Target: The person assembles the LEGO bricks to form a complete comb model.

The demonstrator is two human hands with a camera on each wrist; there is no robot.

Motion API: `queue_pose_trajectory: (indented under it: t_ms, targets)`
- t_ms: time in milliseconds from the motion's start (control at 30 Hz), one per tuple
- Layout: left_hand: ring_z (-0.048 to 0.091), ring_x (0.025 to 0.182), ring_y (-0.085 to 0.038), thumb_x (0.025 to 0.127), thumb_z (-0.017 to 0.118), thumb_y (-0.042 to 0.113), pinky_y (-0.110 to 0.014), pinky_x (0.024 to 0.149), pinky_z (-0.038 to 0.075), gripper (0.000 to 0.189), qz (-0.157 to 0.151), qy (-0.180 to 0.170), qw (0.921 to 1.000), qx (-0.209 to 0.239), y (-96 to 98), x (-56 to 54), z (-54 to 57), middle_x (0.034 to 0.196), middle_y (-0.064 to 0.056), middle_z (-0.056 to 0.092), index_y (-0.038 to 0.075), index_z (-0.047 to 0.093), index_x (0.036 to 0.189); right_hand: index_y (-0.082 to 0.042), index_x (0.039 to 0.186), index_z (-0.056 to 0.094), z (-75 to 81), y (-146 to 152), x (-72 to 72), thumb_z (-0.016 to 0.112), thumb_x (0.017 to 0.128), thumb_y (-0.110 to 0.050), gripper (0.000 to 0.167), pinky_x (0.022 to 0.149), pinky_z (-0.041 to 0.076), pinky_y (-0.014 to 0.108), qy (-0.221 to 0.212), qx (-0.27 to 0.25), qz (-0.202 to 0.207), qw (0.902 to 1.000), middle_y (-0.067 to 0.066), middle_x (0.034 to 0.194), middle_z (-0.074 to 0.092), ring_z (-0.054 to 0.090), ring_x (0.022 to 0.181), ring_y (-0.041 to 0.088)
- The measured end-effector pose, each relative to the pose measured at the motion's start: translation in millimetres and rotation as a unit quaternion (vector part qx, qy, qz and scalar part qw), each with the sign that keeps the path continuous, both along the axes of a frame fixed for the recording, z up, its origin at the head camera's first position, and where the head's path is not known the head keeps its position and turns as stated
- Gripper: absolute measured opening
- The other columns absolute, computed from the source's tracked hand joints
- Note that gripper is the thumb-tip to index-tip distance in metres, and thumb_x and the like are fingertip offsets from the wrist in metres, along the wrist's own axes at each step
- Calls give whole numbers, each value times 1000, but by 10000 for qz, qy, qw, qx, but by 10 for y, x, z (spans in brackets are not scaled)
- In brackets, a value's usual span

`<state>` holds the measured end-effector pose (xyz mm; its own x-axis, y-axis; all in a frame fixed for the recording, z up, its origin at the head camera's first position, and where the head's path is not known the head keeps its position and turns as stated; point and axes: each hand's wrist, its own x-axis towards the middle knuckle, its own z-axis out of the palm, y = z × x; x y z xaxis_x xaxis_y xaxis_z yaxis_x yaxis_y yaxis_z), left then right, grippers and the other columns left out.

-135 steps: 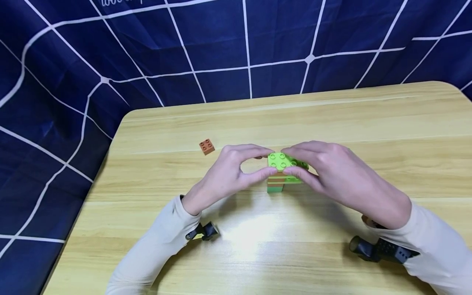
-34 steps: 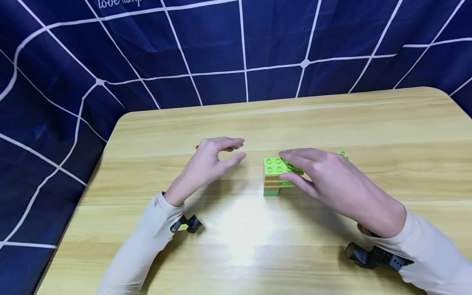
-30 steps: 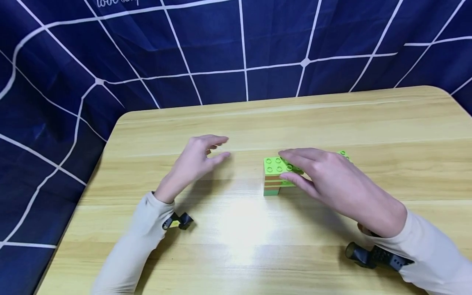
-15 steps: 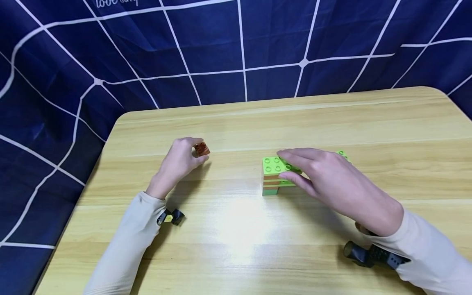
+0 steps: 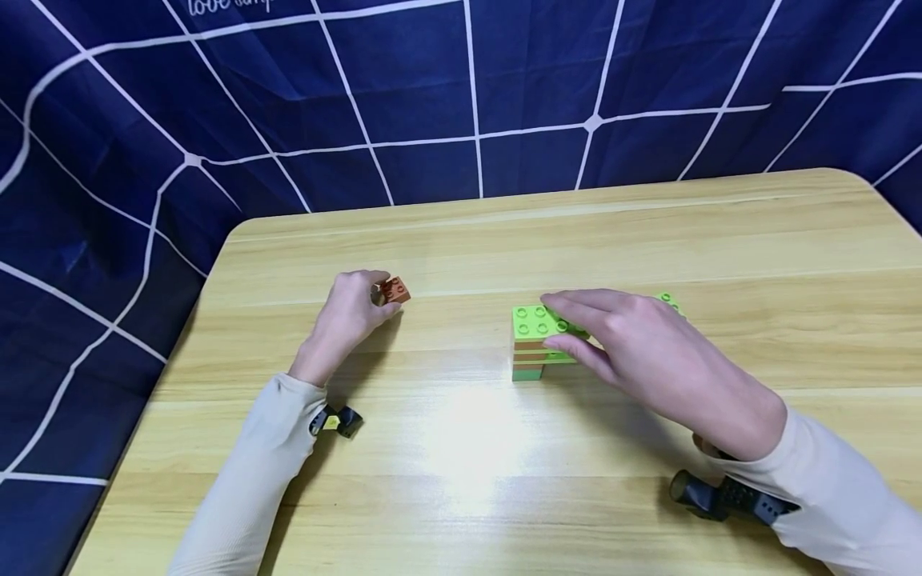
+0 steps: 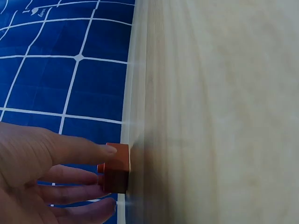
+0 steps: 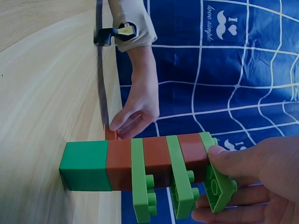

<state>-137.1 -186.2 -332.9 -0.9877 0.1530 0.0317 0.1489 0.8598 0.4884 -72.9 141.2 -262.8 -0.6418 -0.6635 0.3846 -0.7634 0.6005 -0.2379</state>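
Note:
At the left of the table, my left hand [image 5: 344, 316] pinches a reddish-brown building brick [image 5: 396, 290] between thumb and fingers. In the left wrist view the brick [image 6: 117, 168] has its studs toward the palm, and its underside is at or very near the tabletop. A brick tower [image 5: 528, 352] stands upright right of centre. The right wrist view shows its dark green base brick [image 7: 86, 165], then brown bricks alternating with lime plates [image 7: 140, 179] that jut out to one side. My right hand [image 5: 641, 352] grips the topmost lime plate, thumb on one side, fingers on the other.
A lime studded piece [image 5: 668, 301] shows partly behind my right hand; the rest of it is hidden. A wooden table [image 5: 446, 496] carries everything. Dark blue cloth with white lines [image 5: 418, 96] hangs along its back and left. Each wrist wears a small black camera [image 5: 349, 422].
My left hand has left the tower's top plate, moved left, and taken hold of the brown brick, turning it slightly in the last half second. The right hand has stayed on the tower.

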Motion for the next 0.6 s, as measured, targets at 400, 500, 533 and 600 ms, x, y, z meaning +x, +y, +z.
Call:
queue_pose_trajectory:
  t_ms: [400, 500, 533, 600]
  targets:
    - [48, 65, -19, 85, 72, 6, -25, 53, 37, 33, 96, -183, 9998, -10, 7, -18, -22, 82, -15, 64, -5, 66, 116, 2, 119, 66, 1, 9, -6, 63, 94, -28, 39, 76, 58, 47, 65, -60, 69, 9999, 19, 111, 68, 68, 97, 35]
    - [48, 64, -19, 85, 71, 5, -25, 52, 36, 30, 78, -185, 9998, -20, 7, -20, -29, 80, -14, 63, -5, 66, 113, 2, 119, 66, 0, 12, -2, 62, 95, -28, 39, 76, 58, 47, 87, -66, 67, 9999, 19, 111, 69, 68, 96, 35]
    - [48, 64, -19, 86, 71, 5, -25, 52, 36, 29, 73, -176, 9998, -21, 6, -20, -30, 80, -14, 63, -5, 67, 112, 2, 119, 66, -1, 13, -1, 61, 95, -29, 39, 75, 58, 47, 102, -70, 69, 9999, 19, 111, 69, 68, 96, 35]
    - [47, 64, -19, 86, 71, 4, -25, 52, 36, 27, 65, -178, 9998, -7, 6, -16, -30, 79, -14, 63, -5, 67, 111, 2, 118, 66, -5, 14, 0, 60, 96, -30, 40, 75, 58, 47, 127, -83, 84, 9998, 19, 110, 69, 68, 96, 35]
